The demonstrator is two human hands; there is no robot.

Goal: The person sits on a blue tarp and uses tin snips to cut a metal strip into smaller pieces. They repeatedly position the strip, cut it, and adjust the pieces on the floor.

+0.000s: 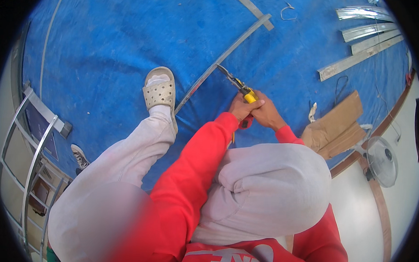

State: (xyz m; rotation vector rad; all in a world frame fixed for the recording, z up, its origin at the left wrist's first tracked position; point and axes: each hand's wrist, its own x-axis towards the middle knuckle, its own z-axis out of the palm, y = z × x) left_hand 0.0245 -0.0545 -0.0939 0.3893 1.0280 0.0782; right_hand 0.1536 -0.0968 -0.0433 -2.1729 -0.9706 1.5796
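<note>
Both my hands are closed together round the yellow grips of a pair of tin snips (239,84). My left hand (239,108) wraps them from the left, and my right hand (268,114) from the right with its thumb across the top. The snips' dark jaws reach the edge of a long, thin metal channel (222,59) lying on a blue tarp (104,37); whether they bite into it I cannot tell. Under my left hand shows a red object (246,123), mostly hidden, with a thin yellow piece below it.
Another metal strip (247,4) meets the channel's far end. Several metal profiles (359,59) lie at the far right. Nearer are brown cardboard (335,126) and a fan (381,161). A metal ladder-like frame (35,151) stands at left, near another person's shoe (80,156).
</note>
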